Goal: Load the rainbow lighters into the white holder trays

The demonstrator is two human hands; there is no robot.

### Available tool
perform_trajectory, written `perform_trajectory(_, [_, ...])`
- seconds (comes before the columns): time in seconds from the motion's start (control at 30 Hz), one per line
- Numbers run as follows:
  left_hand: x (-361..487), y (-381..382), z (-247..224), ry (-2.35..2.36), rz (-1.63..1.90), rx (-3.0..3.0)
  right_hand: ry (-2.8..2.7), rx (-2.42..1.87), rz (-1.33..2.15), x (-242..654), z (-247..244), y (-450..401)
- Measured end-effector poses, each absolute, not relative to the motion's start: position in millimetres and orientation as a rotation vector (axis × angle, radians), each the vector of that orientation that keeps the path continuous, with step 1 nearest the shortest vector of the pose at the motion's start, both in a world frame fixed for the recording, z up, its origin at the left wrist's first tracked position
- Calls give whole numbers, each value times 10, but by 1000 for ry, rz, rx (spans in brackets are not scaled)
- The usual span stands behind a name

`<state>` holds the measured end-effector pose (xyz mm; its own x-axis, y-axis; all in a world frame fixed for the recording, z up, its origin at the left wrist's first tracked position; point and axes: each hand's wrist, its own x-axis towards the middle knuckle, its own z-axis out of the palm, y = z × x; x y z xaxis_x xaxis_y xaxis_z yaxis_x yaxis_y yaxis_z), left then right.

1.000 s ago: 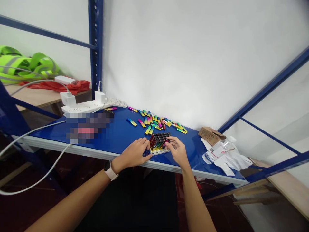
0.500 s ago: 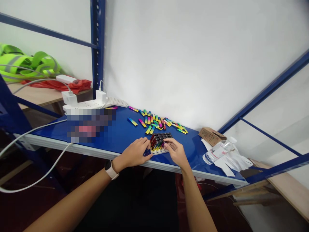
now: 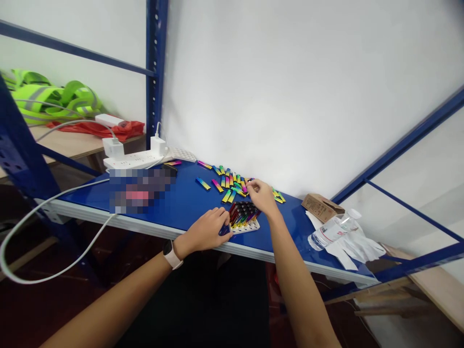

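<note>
A white perforated tray (image 3: 250,229) near the front edge of the blue table holds several upright black-topped, coloured lighters (image 3: 243,212). My left hand (image 3: 210,228) rests at the tray's left side with its fingers curled; what it grips, if anything, is hidden. Beyond the tray, my right hand (image 3: 261,194) reaches over the pile, its fingertips close together at the loose pieces. Anything between those fingertips is too small to make out. Several shiny rainbow-coloured pieces (image 3: 226,181) lie scattered behind the tray, some covered by my right hand.
On the left are a white power strip (image 3: 139,158) with plugs and cables, and a blurred patch. A second white tray (image 3: 183,154) lies by the wall. To the right are a cardboard box (image 3: 321,207), a plastic bottle (image 3: 329,233) and white gloves (image 3: 366,246).
My right hand has moved from the tray's upright lighters back to the loose pile. My left hand remains beside the tray. The whole view has shifted slightly.
</note>
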<state>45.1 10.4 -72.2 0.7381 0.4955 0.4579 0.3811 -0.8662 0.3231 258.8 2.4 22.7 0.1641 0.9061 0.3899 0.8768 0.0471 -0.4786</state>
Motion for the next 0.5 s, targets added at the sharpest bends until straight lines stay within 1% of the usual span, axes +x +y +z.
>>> perform_trajectory(0.13, [450,102,-732,710,810,2742,-1747,-2082,264,2469,191,628])
perform_trajectory(0.27, [453,106,-740,715,819,2753,-1717,-2307,474,2411,41,957])
perform_trajectory(0.37, [456,108,-746,706,828,2754,-1684,-2339,554,2423,-31,1009])
perform_trajectory(0.5, [459,109,-758,711,832,2756,-1657,-2190,532,2509,-11,957])
